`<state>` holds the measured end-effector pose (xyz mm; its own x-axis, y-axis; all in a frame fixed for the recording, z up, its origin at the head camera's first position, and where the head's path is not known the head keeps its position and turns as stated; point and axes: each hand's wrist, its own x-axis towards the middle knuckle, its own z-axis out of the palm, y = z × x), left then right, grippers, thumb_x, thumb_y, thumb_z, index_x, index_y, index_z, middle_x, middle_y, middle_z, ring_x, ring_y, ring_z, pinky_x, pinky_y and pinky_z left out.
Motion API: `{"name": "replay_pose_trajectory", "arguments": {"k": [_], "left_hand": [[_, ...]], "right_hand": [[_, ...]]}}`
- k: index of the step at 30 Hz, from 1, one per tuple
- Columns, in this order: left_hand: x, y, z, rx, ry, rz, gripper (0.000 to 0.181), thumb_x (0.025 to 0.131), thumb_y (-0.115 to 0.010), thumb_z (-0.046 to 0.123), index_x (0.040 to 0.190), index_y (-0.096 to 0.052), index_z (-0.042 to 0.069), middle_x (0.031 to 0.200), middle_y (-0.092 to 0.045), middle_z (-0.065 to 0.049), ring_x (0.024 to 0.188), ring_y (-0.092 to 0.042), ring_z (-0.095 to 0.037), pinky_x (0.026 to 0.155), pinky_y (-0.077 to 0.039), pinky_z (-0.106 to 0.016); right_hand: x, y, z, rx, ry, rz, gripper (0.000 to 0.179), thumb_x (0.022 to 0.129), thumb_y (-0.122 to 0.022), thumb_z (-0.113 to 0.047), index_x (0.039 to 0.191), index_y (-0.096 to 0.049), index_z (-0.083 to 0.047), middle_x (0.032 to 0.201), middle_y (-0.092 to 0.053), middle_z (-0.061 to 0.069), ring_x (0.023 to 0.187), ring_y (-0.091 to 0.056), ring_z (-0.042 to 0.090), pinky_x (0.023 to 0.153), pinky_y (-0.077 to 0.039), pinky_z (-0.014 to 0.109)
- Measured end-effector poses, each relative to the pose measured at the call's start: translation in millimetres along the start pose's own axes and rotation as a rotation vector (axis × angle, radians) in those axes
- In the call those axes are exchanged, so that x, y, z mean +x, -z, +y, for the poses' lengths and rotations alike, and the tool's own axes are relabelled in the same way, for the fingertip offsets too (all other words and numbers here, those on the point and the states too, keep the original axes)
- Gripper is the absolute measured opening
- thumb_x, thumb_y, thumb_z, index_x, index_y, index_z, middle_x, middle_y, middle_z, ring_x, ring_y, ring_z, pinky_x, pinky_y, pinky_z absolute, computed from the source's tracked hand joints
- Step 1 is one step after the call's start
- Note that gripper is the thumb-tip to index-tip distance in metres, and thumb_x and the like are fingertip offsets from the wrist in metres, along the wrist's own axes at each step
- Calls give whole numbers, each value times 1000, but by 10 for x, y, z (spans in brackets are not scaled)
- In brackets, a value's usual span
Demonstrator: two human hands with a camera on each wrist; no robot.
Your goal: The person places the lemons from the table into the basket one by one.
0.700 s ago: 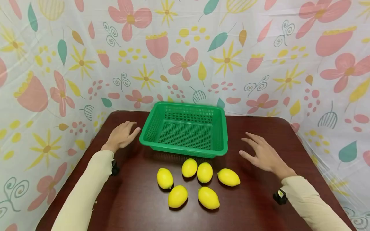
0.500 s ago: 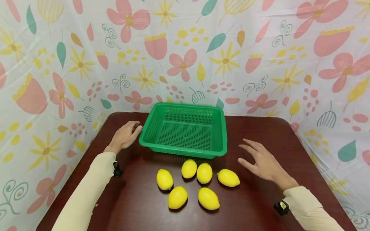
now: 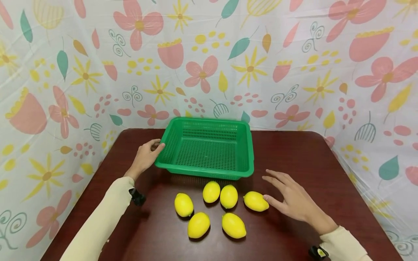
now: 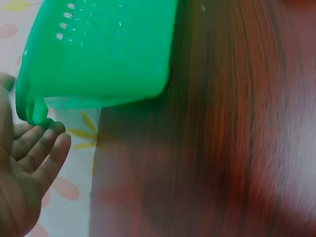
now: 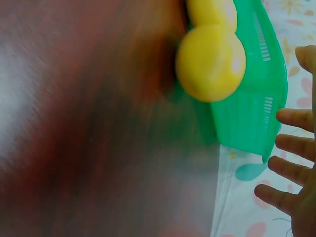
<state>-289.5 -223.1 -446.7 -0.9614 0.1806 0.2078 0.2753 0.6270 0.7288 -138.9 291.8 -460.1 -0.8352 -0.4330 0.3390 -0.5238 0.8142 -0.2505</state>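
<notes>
The left grip (image 3: 146, 156) is half spread, its thumb and loosely bent fingers right at the side rim of one green basket (image 3: 202, 172); whether they touch the rim cannot be told, and the hand is not closed round it. The basket stands on the surface (image 3: 156, 237), directly to the right of the left grip, and farther off and to the left of the right grip (image 3: 290, 195). The right grip is widely spread, fingers apart, with nothing held. In the head view its thumb tip lies at the end of one lemon (image 3: 255, 201), the nearest of six; the right wrist view shows the hand apart from the two lemons seen there.

The other five lie farther left of the right grip: two side by side (image 3: 229, 197) (image 3: 211, 192) in front of the basket, two (image 3: 233, 225) (image 3: 199, 225) nearer the person, and one (image 3: 184, 205) closest to the left grip, on its right. Two pale sleeves (image 3: 98, 221) and two black wrist devices (image 3: 137, 197) sit behind the grips; flower-patterned cloth (image 3: 209, 47) hangs beyond both.
</notes>
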Motion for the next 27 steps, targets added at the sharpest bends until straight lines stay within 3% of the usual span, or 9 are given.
{"name": "replay_pose_trajectory", "arguments": {"k": [4, 7, 11, 15, 19, 27], "left_hand": [[-17, -24, 16, -125, 83, -6, 59, 106, -59, 37, 151, -47, 1, 140, -58, -24, 126, -57, -39, 101, -51, -56], [-4, -27, 49, -254, 198, -33, 59, 106, -60, 33, 151, -46, -2, 146, -52, -25, 132, -53, -39, 105, -49, -53], [37, -3, 114, -438, 378, -73, 60, 105, -61, 31, 153, -44, 0, 148, -51, -23, 115, -65, -25, 94, -56, -35], [74, 36, 131, -561, 490, -98, 58, 104, -64, 31, 151, -47, 0, 131, -63, -16, 91, -69, -9, 79, -58, -22], [90, 68, 125, -605, 529, -120, 57, 103, -65, 30, 148, -49, -1, 119, -66, -4, 89, -68, -8, 79, -57, -22], [97, 79, 102, -622, 541, -146, 56, 103, -65, 30, 146, -51, -2, 114, -65, 0, 87, -66, -7, 80, -57, -22]], "right_hand": [[-58, -65, -74, 5, 9, 4, 55, 92, -75, -44, 138, -63, -16, 149, -51, 5, 132, -49, 25, 97, -52, 53], [-87, -122, -111, 10, 14, 22, 55, 91, -77, -43, 138, -63, -17, 149, -52, 4, 131, -50, 24, 97, -52, 52], [-97, -178, -143, 26, 8, 56, 58, 88, -80, -42, 138, -62, -17, 147, -54, 3, 130, -50, 23, 96, -53, 53], [-89, -238, -177, 36, -9, 71, 63, 85, -82, -45, 139, -62, -19, 141, -58, 3, 127, -52, 24, 94, -54, 54], [-80, -284, -218, 48, -36, 43, 67, 82, -84, -50, 139, -63, -21, 135, -61, 1, 123, -55, 23, 93, -55, 53], [-44, -353, -240, 19, -41, -29, 61, 77, -89, -48, 129, -71, -21, 119, -68, -5, 108, -60, 17, 82, -58, 44]]}}
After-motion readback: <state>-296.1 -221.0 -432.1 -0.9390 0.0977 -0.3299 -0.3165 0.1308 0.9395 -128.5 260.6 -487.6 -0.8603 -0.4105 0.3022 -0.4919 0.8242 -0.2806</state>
